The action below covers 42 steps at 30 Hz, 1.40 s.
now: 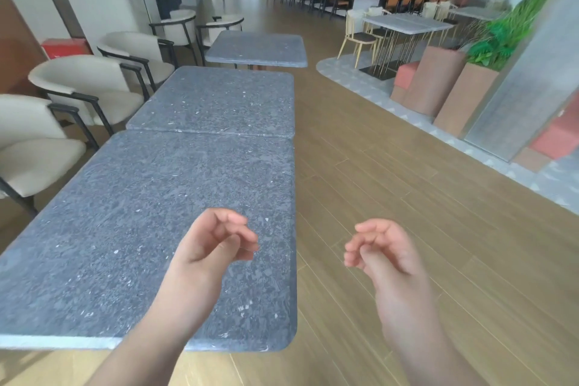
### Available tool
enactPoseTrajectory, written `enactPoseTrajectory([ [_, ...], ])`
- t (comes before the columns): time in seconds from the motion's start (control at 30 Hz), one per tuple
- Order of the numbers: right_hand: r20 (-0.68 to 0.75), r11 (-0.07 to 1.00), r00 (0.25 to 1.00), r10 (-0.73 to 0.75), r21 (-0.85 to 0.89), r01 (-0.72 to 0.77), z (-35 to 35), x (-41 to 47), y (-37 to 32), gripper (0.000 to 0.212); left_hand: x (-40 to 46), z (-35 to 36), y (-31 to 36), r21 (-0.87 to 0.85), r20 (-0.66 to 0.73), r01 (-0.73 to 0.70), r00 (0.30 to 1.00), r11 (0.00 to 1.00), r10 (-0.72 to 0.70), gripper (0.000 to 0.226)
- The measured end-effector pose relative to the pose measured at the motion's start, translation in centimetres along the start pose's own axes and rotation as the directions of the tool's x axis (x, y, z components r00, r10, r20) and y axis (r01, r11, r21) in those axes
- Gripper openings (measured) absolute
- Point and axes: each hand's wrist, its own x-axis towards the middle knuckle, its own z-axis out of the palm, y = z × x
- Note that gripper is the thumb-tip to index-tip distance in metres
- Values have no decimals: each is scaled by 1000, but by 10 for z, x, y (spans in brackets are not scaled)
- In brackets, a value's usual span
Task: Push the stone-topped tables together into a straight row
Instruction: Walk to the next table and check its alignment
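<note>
Three grey stone-topped tables run away from me. The nearest table and the middle table touch edge to edge, their right sides roughly in line. The far table stands apart behind a gap and sits a little further right. My left hand hovers above the nearest table's right part with loosely curled fingers, holding nothing. My right hand hangs over the wooden floor to the right of that table, fingers also loosely curled and empty.
Cream armchairs line the left side of the tables. Wooden floor stretches along the right. Brown planters with green plants and a pillar stand at the right. Pale tables with chairs and a bar counter lie further back.
</note>
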Motion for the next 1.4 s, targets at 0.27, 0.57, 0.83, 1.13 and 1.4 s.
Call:
enactPoseTrajectory([
  [0.27, -93, 992, 988, 124, 24, -122, -69, 80, 40, 42, 74, 84, -49, 59, 70, 88, 993, 994, -92, 29],
  [0.57, 71, 985, 983, 168, -50, -165, -195, 243, 63, 42, 184, 254, -80, 64, -22, 89, 996, 994, -88, 27],
  [0.83, 219, 974, 952, 215, -111, -195, -234, 378, 84, 38, 272, 306, -117, 22, -63, 143, 988, 989, -142, 27],
  [1.13, 212, 970, 955, 206, -170, -172, -224, 592, 140, 34, 475, 353, -183, 74, -104, 164, 982, 984, -156, 32],
  [1.4, 206, 963, 950, 234, -185, -197, -217, 788, 159, 36, 707, 406, -193, 84, -44, 133, 991, 988, -130, 32],
])
